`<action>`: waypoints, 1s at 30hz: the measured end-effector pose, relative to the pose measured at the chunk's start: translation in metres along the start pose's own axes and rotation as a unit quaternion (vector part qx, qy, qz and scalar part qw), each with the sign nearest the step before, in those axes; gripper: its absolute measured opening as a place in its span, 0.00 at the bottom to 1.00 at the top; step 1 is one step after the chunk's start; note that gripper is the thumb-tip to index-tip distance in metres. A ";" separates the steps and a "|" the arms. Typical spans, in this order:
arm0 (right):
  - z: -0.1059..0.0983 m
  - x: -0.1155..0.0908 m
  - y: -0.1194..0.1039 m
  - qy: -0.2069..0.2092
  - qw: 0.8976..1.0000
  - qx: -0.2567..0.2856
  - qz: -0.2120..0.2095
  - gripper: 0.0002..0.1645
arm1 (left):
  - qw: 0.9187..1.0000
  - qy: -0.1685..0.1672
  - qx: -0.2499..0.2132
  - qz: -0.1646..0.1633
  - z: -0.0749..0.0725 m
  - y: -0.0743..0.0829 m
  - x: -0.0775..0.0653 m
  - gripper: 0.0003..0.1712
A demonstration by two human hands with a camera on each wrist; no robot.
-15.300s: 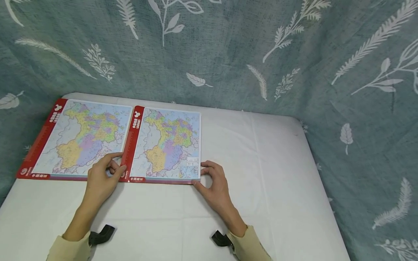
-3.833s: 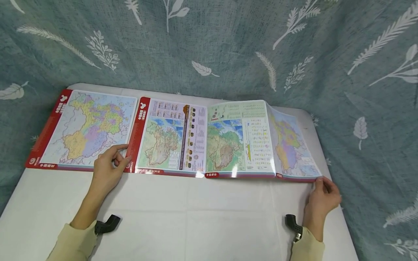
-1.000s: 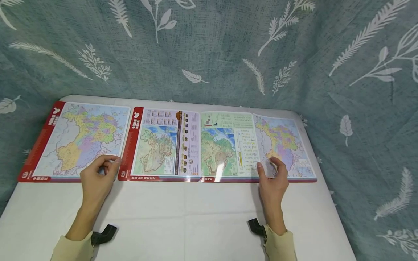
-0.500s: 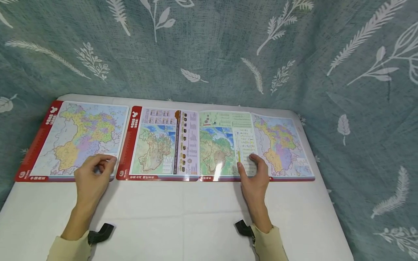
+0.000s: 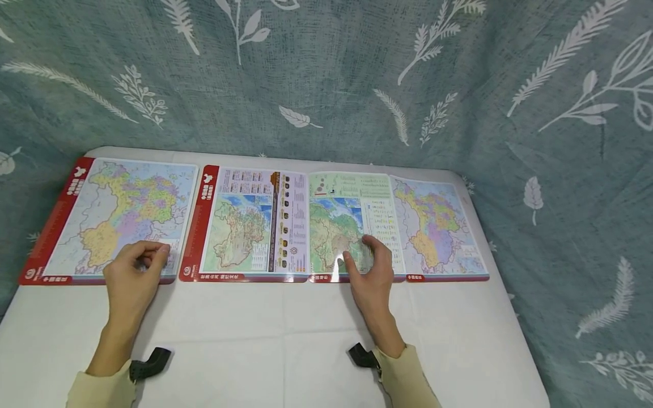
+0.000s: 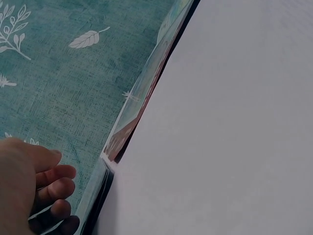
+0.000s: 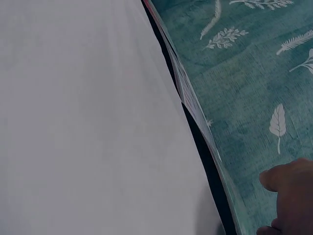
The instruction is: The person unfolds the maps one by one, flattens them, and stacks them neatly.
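A folded map (image 5: 140,204) with a red left border lies on the left of the white table in the head view. Beside it a second map (image 5: 288,226) is spread out in three panels: a purple-and-green one, a green relief one and a coloured one at the right end. My left hand (image 5: 131,277) hovers over the lower right corner of the folded map, fingers loosely curled and holding nothing. Over the relief panel's lower part is my right hand (image 5: 373,277), thumb and forefinger spread apart with nothing between them. Both wrist views show the maps only edge-on.
A white cloth (image 5: 275,345) covers the table. Behind and to the right hangs a blue-green curtain (image 5: 326,85) with white leaf prints. A black wrist device (image 5: 150,364) sticks out of the left sleeve, and another (image 5: 363,356) out of the right one.
The second map has been unfolded to the right and its raised end panel now lies flat. In the last second my right hand moved left across it; my left hand shifted slightly left.
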State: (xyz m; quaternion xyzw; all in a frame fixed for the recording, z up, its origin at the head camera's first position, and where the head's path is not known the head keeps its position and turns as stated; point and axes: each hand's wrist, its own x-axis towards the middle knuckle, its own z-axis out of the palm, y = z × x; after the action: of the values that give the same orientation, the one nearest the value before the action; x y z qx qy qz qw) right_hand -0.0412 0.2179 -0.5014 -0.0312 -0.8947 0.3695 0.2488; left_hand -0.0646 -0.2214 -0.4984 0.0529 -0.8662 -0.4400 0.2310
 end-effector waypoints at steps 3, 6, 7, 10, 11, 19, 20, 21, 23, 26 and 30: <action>0.006 0.000 -0.004 -0.002 1.000 0.009 -0.012 0.35 | 1.000 0.002 0.007 -0.011 -0.001 -0.001 0.001 0.07; 0.012 -0.001 -0.008 -0.009 1.000 0.012 -0.020 0.35 | 1.000 0.006 0.013 -0.023 -0.003 -0.003 0.002 0.08; 0.014 -0.001 -0.010 -0.011 1.000 0.012 -0.022 0.35 | 1.000 0.007 0.016 -0.025 -0.004 -0.004 0.002 0.08; 0.019 -0.002 -0.015 -0.019 0.999 0.025 -0.024 0.34 | 0.999 0.011 0.021 -0.027 -0.006 -0.005 0.004 0.08; 0.020 -0.002 -0.017 -0.020 0.999 0.029 -0.027 0.34 | 0.999 0.011 0.023 -0.028 -0.007 -0.006 0.004 0.09; 0.042 -0.007 -0.034 -0.041 0.997 0.054 -0.045 0.33 | 0.998 0.009 0.047 -0.049 -0.012 -0.006 0.004 0.10; 0.045 -0.008 -0.037 -0.045 0.996 0.056 -0.047 0.33 | 0.997 0.010 0.050 -0.052 -0.012 -0.006 0.004 0.11; 0.048 -0.008 -0.039 -0.049 0.996 0.060 -0.049 0.33 | 0.997 0.012 0.052 -0.054 -0.013 -0.007 0.004 0.11; 0.054 -0.010 -0.045 -0.056 0.995 0.064 -0.054 0.33 | 0.997 0.018 0.057 -0.057 -0.015 -0.008 0.005 0.11; 0.062 -0.012 -0.053 -0.068 0.993 0.073 -0.059 0.33 | 0.996 0.030 0.056 -0.062 -0.018 -0.010 0.006 0.12; 0.074 -0.015 -0.065 -0.080 0.991 0.082 -0.072 0.32 | 0.996 0.042 0.051 -0.068 -0.021 -0.011 0.007 0.13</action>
State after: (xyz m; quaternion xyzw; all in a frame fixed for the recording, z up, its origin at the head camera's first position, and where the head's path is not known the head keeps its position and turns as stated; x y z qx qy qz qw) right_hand -0.0543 0.1196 -0.5080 0.0833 -0.8785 0.4238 0.2041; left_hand -0.0623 -0.2451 -0.4938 0.1415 -0.8716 -0.4069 0.2340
